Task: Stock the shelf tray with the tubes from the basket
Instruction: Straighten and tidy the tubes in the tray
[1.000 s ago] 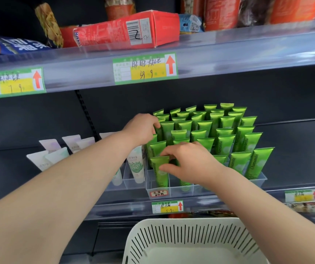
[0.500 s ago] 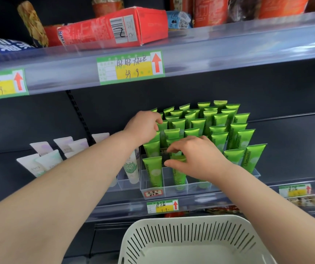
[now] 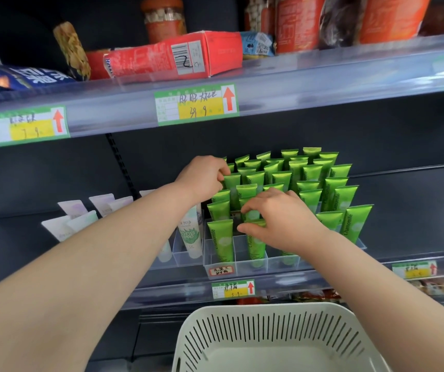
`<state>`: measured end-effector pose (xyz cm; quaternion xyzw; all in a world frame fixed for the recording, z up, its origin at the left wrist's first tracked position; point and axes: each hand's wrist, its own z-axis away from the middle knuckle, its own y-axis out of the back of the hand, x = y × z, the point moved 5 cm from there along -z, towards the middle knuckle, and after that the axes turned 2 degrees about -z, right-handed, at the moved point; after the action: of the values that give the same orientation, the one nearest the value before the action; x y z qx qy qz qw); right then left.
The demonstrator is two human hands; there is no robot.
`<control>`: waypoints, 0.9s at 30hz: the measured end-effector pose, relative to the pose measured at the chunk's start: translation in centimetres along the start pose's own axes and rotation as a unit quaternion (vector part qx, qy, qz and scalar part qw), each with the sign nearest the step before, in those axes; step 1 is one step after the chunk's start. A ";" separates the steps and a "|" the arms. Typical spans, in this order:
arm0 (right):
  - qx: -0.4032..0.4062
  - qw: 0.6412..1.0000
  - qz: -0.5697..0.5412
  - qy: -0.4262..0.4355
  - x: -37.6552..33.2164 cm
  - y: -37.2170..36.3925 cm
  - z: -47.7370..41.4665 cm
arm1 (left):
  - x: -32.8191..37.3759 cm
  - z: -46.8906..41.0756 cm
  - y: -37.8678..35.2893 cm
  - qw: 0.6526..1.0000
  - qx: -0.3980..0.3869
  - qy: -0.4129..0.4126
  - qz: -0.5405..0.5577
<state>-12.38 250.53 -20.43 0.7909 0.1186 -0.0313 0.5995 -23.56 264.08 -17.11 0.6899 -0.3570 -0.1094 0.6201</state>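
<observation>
Seating the front tube [image 3: 256, 244] is the step I judge to be in hand. My right hand [image 3: 282, 221] has thumb and fingers curled round its upper end, and its cap end stands inside the second compartment along the front edge of the shelf tray [image 3: 279, 264]. To do it well I would push straight down until the cap meets the tray floor. I would also stay off the divider walls and leave the printed face outward, like its neighbour at the front left corner.

My left hand [image 3: 202, 175] pinches the crimped top of a left-column tube [image 3: 232, 183] toward the tray's back left corner, which I take as steadying that row. A light grip is enough, since these tubes [image 3: 341, 191] lean on one another and a shove could tip several. The tray looks nearly full. The basket [image 3: 269, 320] sits below the shelf's front edge, and the part of its floor I can see holds no tubes.

The shelf is dark, with a clear front rail carrying price tags [image 3: 233, 289]. A second clear tray just left holds white tubes [image 3: 190, 234]. The shelf above carries a red carton [image 3: 175, 56] lying flat, a jar and packets.
</observation>
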 end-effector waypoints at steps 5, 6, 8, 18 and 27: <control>0.015 0.999 0.033 0.008 -0.4 0.9 0.9 | 1.0 1.5 1.3 1.000 0.002 -0.008 -0.024; 0.017 0.999 0.042 0.008 -0.5 1.1 1.2 | 1.3 1.8 1.6 1.000 0.005 -0.007 -0.026; 0.020 0.998 0.054 0.005 -0.5 1.5 1.8 | 1.8 2.5 2.1 1.000 0.012 -0.010 -0.024; 0.011 0.996 0.092 -0.015 0.0 1.9 6.6 | 4.7 7.9 3.5 0.998 0.022 -0.032 -0.045; -0.021 0.994 0.092 -0.049 0.8 -0.3 11.6 | 6.4 13.5 1.6 0.997 0.014 -0.029 -0.063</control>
<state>-10.60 239.66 -24.11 0.7834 0.0167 -0.0129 0.6212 -27.55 249.60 -16.52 0.7164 -0.3317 -0.1629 0.5917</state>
